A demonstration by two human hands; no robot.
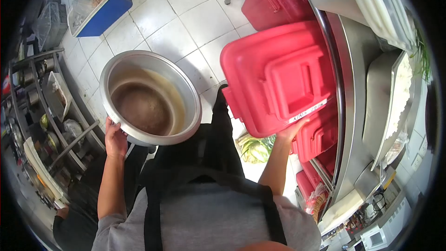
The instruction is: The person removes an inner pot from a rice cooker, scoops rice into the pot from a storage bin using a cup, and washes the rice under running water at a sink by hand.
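My left hand (115, 138) is closed on the near-left rim of a large round metal pot (191, 97). The pot tilts toward me, and brownish liquid or residue shows in its bottom; I cannot tell which. On the other side, my right hand (292, 130) grips the near edge of a red plastic lid (251, 74) on a bin, beside a white label with handwriting. Some of its fingers are hidden by the lid's edge. More red bins (320, 135) stand beneath and beside this one.
A steel counter (355, 93) with a rounded rail runs along the right, holding a tray of white food (399, 97). A cabbage (255, 149) lies low by the bins. At upper left sits a blue cooler (109, 11). Metal shelving (69, 146) and another person's dark clothing (79, 221) are at left.
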